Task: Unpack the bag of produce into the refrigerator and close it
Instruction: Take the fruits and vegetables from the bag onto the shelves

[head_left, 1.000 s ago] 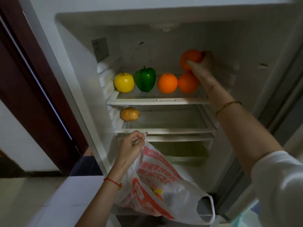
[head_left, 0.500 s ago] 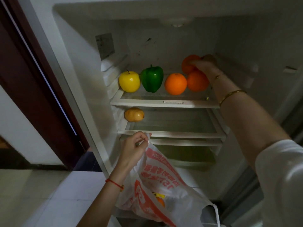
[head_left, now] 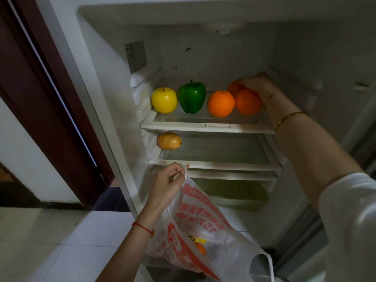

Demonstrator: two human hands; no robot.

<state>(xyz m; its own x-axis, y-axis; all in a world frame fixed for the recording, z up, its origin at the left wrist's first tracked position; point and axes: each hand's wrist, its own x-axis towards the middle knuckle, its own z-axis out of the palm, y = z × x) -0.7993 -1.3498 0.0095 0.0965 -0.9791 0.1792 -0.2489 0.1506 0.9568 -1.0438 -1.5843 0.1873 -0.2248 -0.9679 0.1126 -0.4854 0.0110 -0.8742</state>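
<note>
The refrigerator (head_left: 114,82) stands wide open, top shelf (head_left: 203,127) filling up. At six o'clock hangs the plastic bag (head_left: 203,231), its handle pinched in the left hand (head_left: 166,186), something orange and yellow showing through inside. Up at two o'clock, the right hand (head_left: 256,83) grips the rear orange (head_left: 234,86), setting it behind two front oranges (head_left: 220,103) (head_left: 248,101). Here's the risk: it looks perched against the right-hand front one, and letting go could send it rolling into the pair and nudge one off the shelf lip. At eleven o'clock sit the green pepper (head_left: 191,96) and yellow apple (head_left: 163,100); a small pear-like fruit (head_left: 168,140) lies below. The slack bag could also tip and spill.
</note>
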